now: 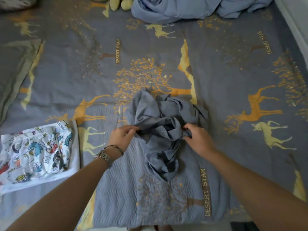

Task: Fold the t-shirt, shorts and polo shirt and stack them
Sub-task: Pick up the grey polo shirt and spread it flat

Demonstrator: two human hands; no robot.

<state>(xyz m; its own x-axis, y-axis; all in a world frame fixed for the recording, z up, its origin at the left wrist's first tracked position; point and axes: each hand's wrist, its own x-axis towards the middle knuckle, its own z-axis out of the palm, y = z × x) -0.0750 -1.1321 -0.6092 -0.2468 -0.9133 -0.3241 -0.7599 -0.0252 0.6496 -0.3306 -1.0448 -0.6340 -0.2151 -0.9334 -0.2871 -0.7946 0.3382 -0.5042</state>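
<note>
1. Polo shirt (pixel 165 124) lies crumpled mid-bed, at 6 o'clock.
2. Left hand (pixel 121 137) and right hand (pixel 198 139) each pinch its fabric.
3. Risk: tangled layers may drag along when lifted, so it spreads twisted.
4. Folded t-shirt (pixel 38 152) at 9 o'clock could get swept.

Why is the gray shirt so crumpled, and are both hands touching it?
Touching. The head view shows the left hand and right hand pinching the gray shirt.

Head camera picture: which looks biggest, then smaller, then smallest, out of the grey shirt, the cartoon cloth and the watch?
1. Cartoon cloth and grey shirt: they look about alike. The shirt is crumpled and the cloth runs off the picture's edge, so I won't rank them.
2. Watch on the left wrist: clearly smallest.
</note>
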